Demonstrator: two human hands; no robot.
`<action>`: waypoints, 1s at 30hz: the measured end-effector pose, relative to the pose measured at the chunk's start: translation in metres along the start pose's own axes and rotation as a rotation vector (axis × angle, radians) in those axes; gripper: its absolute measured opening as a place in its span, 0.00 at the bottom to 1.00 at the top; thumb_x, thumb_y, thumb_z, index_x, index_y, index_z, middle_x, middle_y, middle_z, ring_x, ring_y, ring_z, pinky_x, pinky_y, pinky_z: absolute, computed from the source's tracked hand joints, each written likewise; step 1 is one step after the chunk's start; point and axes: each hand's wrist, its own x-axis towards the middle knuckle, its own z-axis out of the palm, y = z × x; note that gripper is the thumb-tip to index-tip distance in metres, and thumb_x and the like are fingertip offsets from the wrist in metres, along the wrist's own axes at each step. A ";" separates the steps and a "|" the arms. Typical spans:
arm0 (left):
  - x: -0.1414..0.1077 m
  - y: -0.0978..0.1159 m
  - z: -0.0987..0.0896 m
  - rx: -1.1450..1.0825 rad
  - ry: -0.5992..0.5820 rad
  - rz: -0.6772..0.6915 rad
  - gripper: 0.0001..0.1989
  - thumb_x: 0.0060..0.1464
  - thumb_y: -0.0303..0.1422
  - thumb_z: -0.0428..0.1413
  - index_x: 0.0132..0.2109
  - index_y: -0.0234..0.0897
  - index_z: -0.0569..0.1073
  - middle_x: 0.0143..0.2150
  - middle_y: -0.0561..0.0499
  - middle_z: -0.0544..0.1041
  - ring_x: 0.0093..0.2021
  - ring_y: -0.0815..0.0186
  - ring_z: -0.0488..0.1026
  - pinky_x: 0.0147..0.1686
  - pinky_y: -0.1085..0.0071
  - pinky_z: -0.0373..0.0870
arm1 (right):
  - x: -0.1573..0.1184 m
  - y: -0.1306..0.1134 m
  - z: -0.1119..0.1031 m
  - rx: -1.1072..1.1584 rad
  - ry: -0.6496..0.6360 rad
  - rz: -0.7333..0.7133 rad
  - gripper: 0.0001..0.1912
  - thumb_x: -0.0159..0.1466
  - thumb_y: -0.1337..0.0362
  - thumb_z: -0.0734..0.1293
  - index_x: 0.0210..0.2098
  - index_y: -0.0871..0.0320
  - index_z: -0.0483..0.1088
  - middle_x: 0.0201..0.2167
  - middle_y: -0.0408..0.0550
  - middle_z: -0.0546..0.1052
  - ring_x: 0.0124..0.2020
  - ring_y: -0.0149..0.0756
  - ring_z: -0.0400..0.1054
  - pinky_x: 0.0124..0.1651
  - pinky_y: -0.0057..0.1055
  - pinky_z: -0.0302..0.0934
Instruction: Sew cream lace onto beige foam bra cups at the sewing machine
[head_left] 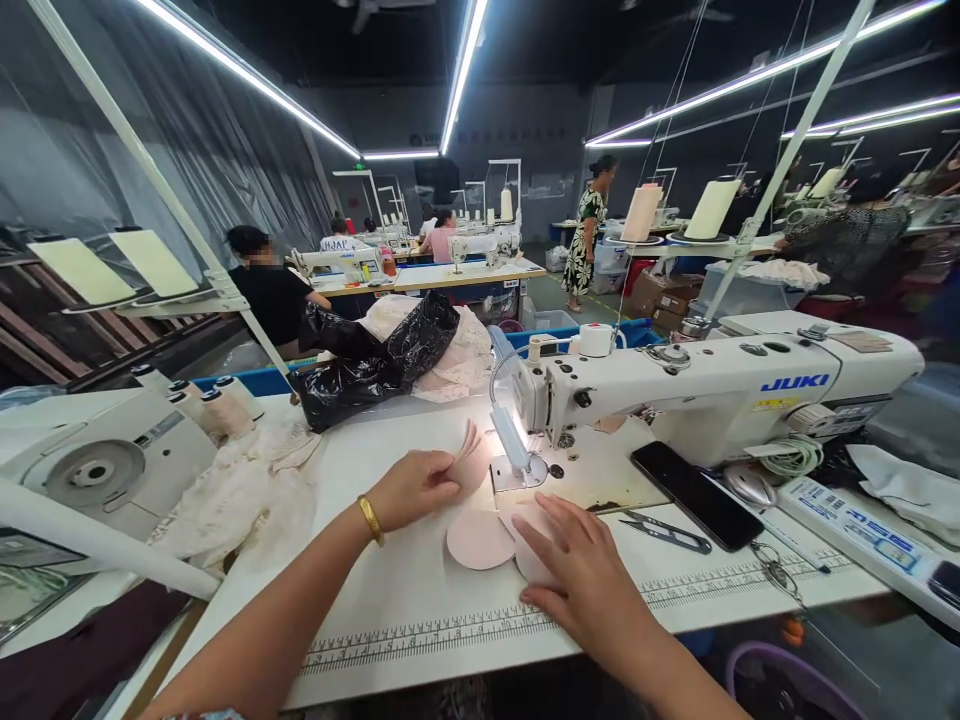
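Note:
Between the thumb and fingers of my left hand [420,487] are several thin pale pink pieces [472,462], raised left of the needle area of the white sewing machine [690,385]. My right hand [577,565] lies with spread fingers on another pale pink piece [534,540], pressing it to the table. Beside that piece, a rounded pink piece [480,540] lies flat, their edges meeting. The lit lamp [510,437] shines on the metal needle plate [529,472] just beyond both hands.
Thread snips [667,533], a black phone [697,495] and a printed ruler strip [450,636] are on the table [375,590]. Lace fabric [247,480] and thread cones [229,408] sit left; a black plastic bag [367,370] lies behind. People are farther back.

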 end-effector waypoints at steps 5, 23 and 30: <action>-0.038 0.002 -0.029 -0.300 -0.204 -0.160 0.08 0.45 0.39 0.52 0.30 0.38 0.66 0.28 0.54 0.65 0.30 0.64 0.64 0.28 0.71 0.59 | 0.029 -0.016 0.024 -0.022 0.082 -0.125 0.13 0.66 0.70 0.70 0.49 0.50 0.74 0.53 0.51 0.79 0.56 0.50 0.69 0.61 0.56 0.58; -0.060 -0.036 -0.025 -0.500 -0.001 -0.266 0.15 0.55 0.45 0.56 0.42 0.40 0.76 0.42 0.50 0.74 0.45 0.59 0.67 0.40 0.68 0.65 | 0.077 -0.055 0.007 0.823 -0.286 0.446 0.15 0.69 0.59 0.63 0.53 0.54 0.72 0.33 0.43 0.76 0.35 0.37 0.71 0.39 0.33 0.65; -0.100 -0.062 -0.022 -0.534 0.135 -0.354 0.25 0.45 0.40 0.64 0.51 0.39 0.74 0.33 0.56 0.70 0.33 0.65 0.68 0.35 0.70 0.63 | 0.056 -0.045 0.010 0.718 -0.220 0.538 0.17 0.68 0.51 0.63 0.51 0.52 0.74 0.36 0.47 0.79 0.36 0.42 0.75 0.38 0.36 0.69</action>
